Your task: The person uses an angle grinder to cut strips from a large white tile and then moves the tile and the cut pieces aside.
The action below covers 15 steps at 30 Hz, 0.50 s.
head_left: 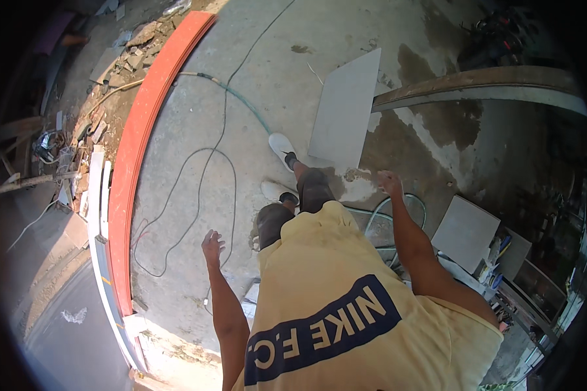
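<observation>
My left hand hangs at my side over the concrete floor, fingers loosely bent and apart, with nothing in it. A dark cable runs along the floor below it. Out to the right, my right hand is empty too, its fingers slightly spread. Nearest to that hand is a large pale flat panel, beyond it and apart from it. A green hose loops over the floor beside my right forearm. My feet are in white shoes, one ahead of the other.
Long orange-red beams run along the left, with rubble behind them. A long curved-looking beam reaches from the panel to the right. A square board stands near a cluttered rack. Wet patches mark the floor.
</observation>
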Available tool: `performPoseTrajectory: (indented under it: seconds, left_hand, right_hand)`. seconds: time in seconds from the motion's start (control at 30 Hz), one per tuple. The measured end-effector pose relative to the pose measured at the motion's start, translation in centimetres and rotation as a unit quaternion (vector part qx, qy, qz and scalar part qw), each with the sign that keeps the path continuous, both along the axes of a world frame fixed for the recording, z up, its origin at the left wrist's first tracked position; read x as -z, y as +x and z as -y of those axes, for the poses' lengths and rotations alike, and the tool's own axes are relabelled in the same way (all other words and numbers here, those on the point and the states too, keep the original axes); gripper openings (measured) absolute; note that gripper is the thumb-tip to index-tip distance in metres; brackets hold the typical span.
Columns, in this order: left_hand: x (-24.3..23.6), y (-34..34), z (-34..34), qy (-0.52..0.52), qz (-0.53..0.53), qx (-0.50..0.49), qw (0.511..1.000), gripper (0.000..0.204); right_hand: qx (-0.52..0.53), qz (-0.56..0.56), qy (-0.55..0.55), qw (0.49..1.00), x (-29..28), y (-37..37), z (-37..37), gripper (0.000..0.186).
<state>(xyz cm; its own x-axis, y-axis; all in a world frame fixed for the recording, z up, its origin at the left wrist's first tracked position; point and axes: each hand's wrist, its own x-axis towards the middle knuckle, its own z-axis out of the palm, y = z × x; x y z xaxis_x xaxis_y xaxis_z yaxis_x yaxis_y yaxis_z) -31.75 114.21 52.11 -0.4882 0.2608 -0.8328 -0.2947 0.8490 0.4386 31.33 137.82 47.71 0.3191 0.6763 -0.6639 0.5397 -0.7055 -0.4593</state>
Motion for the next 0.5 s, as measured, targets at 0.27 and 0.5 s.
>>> performPoseTrajectory:
  seconds: [0.27, 0.5]
  left_hand:
    - [-0.9, -1.6, -10.2, 0.025, -0.021, 0.11, 0.993, 0.051]
    - [-4.8, -6.8, -12.2, -0.078, -0.078, 0.072, 0.991, 0.046]
  right_hand:
    - [0.185, -0.034, -0.021, 0.982, 5.0, 0.2, -6.6, 0.041]
    - [0.331, -0.138, -0.079, 0.93, 14.5, -6.0, -7.3, 0.039]
